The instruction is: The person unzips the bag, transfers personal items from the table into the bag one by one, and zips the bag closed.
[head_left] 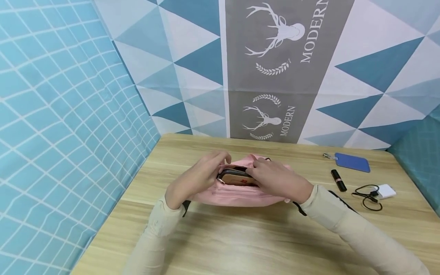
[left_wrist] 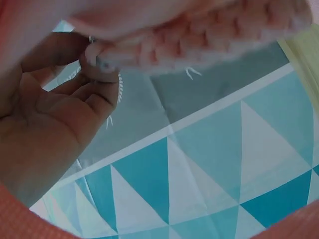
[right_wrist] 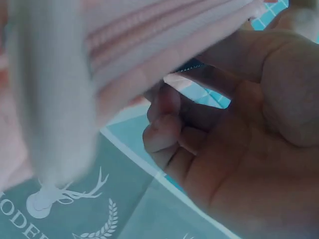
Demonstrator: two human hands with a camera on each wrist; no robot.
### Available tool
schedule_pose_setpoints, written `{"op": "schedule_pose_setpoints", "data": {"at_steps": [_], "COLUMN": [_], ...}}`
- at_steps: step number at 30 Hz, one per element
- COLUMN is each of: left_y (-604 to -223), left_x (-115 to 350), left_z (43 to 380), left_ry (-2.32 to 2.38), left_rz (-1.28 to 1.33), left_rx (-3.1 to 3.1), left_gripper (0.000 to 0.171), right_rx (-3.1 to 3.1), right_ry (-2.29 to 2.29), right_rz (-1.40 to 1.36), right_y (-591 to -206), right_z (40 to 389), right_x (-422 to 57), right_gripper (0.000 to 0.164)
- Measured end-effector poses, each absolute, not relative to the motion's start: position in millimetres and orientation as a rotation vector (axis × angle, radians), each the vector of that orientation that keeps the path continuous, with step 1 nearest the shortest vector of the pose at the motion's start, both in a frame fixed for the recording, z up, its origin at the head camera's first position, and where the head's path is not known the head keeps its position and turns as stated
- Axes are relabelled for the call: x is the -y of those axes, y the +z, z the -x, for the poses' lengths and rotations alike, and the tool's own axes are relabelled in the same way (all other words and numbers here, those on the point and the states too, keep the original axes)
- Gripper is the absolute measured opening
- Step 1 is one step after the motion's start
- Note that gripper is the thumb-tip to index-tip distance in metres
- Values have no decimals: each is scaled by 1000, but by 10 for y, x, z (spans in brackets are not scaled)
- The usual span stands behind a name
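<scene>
A pink waist bag [head_left: 237, 196] with black straps lies on the table in the head view, its top gaping. Inside shows a tan case [head_left: 237, 179] with a dark zipper edge and a small red mark. My left hand [head_left: 199, 172] grips the bag's rim at the left end of the opening; in the left wrist view the left hand's fingers [left_wrist: 102, 94] curl at the pink fabric. At the other end my right hand [head_left: 280, 177] holds the rim, its fingertips by the case's right end. Fabric partly hides the fingertips in both wrist views.
Right of the bag lie a blue card holder [head_left: 352, 162] with a metal clip, a black lipstick-like tube [head_left: 338, 180], a white charger-like block [head_left: 385, 191] and a black cable [head_left: 371, 195]. Patterned cloth walls [head_left: 192, 68] border the wooden table [head_left: 220, 236] at the back and left.
</scene>
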State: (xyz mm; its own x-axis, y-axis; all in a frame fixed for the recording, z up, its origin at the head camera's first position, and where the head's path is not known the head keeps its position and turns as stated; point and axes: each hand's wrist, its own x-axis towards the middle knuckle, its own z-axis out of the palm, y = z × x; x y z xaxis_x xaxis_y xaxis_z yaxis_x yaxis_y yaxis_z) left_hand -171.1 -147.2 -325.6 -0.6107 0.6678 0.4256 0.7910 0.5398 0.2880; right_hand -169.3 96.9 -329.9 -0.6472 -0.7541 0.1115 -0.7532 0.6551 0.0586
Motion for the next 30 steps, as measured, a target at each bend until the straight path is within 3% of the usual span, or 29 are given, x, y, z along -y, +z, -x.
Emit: {"op": "schedule_pose_setpoints", "data": {"at_steps": [7,11,17,24,30], "left_y": [-3279,-3310,-3326,-3334,-3364], "left_x": [1462,1457,1455,1431,1412], "left_z": [1729,1714,1672,1678,1676], "left_ry": [-643,-606,-557,-467,-468], "left_rz": [1193,1167,1117,1083,1070], "left_rx": [2501,2564,2764,2868,2903], "left_gripper": [37,35,35,42,42], "right_rx": [2676,2631,2647,2706,2704], "right_ry": [-106,52,329,358,345], "right_rz": [-1271,-1224,-1217,-1313,-1319], "right_y": [-3387,-3434,-3426,-3439,-3541], "right_z": [1664,1641,1560,1529,1502], "right_x": [-881,-949,-1144,-1318,-1358], "right_gripper": [12,20,16,27,15]}}
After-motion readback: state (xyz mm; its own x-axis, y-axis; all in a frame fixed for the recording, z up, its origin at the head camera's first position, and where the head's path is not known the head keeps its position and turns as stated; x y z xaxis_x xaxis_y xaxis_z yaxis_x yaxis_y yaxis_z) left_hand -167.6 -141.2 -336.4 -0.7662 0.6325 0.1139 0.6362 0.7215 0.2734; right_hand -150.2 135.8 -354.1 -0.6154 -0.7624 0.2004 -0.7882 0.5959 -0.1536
